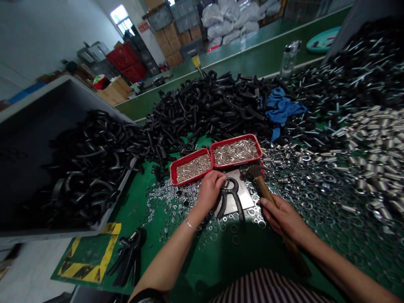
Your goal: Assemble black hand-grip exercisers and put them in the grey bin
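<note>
A black spring clamp [234, 191] lies on a metal plate [244, 194], jaws away from me and handles toward me. My left hand [211, 189] is closed at the clamp's left jaw, thumb and fingers pinched there. A small metal spring [227, 182] shows between the jaws; whether the fingertips also hold a small part is hidden. My right hand [282, 216] is wrapped round the wooden handle of a hammer [267, 191]. The hammer's dark head is just right of the clamp, over the plate's far right corner.
Two red trays, one with small metal bits [173, 173] and one with pins [259, 148], stand behind the plate. Black clamp parts [202, 105] are heaped beyond; a grey bin [124, 181] is left. Springs [375, 139] and rings lie right. Several assembled clamps [128, 256] lie front left.
</note>
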`<state>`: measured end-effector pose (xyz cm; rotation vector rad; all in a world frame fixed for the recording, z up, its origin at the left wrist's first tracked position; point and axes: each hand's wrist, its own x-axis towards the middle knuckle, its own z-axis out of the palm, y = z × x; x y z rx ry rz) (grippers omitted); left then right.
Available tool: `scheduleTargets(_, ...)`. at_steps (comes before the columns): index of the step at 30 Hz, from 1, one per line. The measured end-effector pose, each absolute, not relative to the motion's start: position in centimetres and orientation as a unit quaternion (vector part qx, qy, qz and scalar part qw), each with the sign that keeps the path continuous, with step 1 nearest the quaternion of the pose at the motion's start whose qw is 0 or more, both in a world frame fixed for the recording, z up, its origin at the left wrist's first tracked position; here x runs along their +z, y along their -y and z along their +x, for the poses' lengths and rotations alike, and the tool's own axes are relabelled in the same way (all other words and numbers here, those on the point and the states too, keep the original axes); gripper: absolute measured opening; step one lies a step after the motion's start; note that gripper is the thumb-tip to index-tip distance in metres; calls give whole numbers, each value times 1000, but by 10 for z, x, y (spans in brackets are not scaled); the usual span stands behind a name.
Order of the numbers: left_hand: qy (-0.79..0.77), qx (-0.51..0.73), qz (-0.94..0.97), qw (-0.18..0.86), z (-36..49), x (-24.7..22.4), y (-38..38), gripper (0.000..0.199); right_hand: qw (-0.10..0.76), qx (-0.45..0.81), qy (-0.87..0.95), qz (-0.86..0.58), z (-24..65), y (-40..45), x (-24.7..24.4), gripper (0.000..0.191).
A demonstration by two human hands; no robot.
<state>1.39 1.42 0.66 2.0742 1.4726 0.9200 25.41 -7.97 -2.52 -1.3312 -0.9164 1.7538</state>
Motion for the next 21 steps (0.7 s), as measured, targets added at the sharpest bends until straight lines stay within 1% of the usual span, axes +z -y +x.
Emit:
scheduleTargets(6,-572,319,729,197,24,-15,-21,13,365,687,342,-526,254,79,-23,39)
scheduleTargets(11,-578,310,731,190,27,-18,-19,13,363,686,330,-538,253,78,-22,40)
scheduleTargets(17,-586,310,723,192,28,-20,-17,13,361,689,327,-537,254,79,-31,39)
scheduleTargets(21,-581,301,738,164,29,-22,-17,14,364,688,331,-534,254,79,-31,38)
